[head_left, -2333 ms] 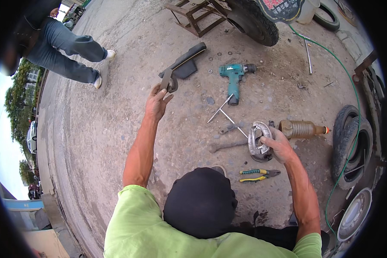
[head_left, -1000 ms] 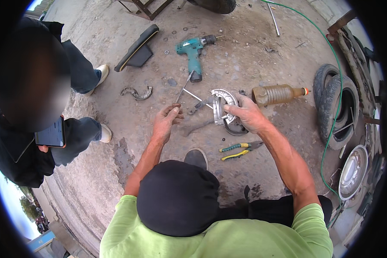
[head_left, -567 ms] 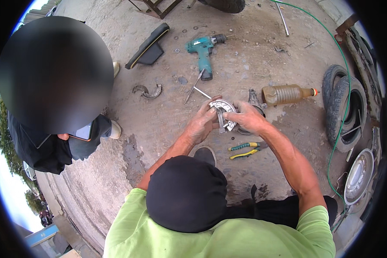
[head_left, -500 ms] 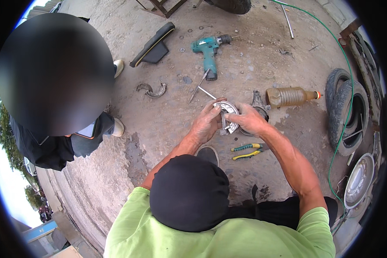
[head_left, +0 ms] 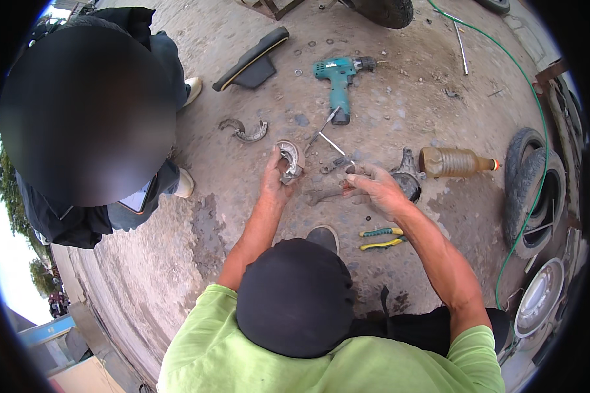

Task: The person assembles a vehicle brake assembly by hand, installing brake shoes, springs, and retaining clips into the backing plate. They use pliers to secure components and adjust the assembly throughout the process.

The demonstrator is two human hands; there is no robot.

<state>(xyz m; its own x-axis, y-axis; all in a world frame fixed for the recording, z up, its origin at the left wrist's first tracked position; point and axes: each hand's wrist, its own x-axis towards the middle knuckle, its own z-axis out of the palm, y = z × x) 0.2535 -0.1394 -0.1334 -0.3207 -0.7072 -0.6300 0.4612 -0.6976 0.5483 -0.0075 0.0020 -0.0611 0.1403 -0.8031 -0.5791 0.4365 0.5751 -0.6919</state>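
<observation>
My left hand (head_left: pixel 276 182) is closed around a curved, pale metal brake shoe (head_left: pixel 292 156), holding it upright above the ground. To its right, my right hand (head_left: pixel 372 187) has its fingers curled and thumb pressed in; a small dark bit shows at the fingertips, too small to name. Just beyond the right hand lies a grey metal hub part (head_left: pixel 410 171), partly hidden by it. Pliers with green and yellow handles (head_left: pixel 381 238) rest on the ground below the right forearm. Another pair of worn, curved brake shoes (head_left: pixel 248 132) lies farther left.
A teal cordless drill (head_left: pixel 338 85) lies ahead, with a T-handle wrench (head_left: pixel 332 143) by its base. A brown plastic bottle (head_left: pixel 453 162) and tyres (head_left: pixel 537 196) are to the right. A green hose (head_left: pixel 537 118) curves past them. Another person (head_left: pixel 85 124) is at left.
My hands, together on the brake shoe before, are now apart. My left hand has carried the shoe leftward; my right hand is separate from it. The view has shifted slightly.
</observation>
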